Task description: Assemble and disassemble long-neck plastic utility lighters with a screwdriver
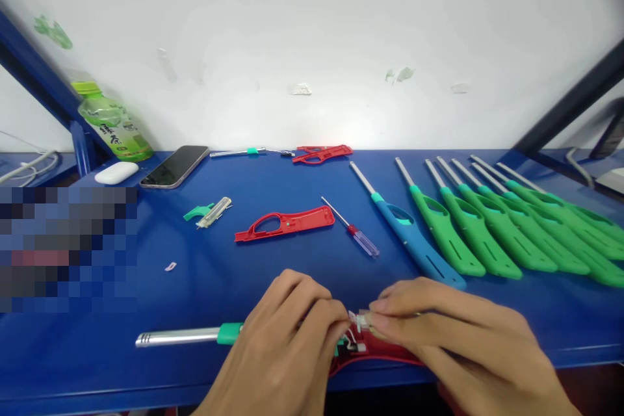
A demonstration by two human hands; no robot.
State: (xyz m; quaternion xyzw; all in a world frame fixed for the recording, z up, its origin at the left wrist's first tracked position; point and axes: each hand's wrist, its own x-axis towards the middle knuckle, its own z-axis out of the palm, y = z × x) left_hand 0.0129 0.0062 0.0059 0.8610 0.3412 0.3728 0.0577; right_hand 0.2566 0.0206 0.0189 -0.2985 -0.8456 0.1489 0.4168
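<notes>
The open lighter [387, 352] is over the counter [195, 299], on the near side of the screwdriver [361, 240]. The right hand [463, 335] pinches a clear piece [363, 319] between its fingers [407, 302]; the left hand [287, 344] curls over the lighter, whatever its fingers grip hidden. Left of the screwdriver lies a red shell [299, 224]; right, a blue lighter [420, 242]

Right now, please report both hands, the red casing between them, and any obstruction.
Left hand over red casing, right hand pinching small pale piece. Casing open, white wire showing. Hands partly hiding it; screwdriver lying beyond.
</notes>
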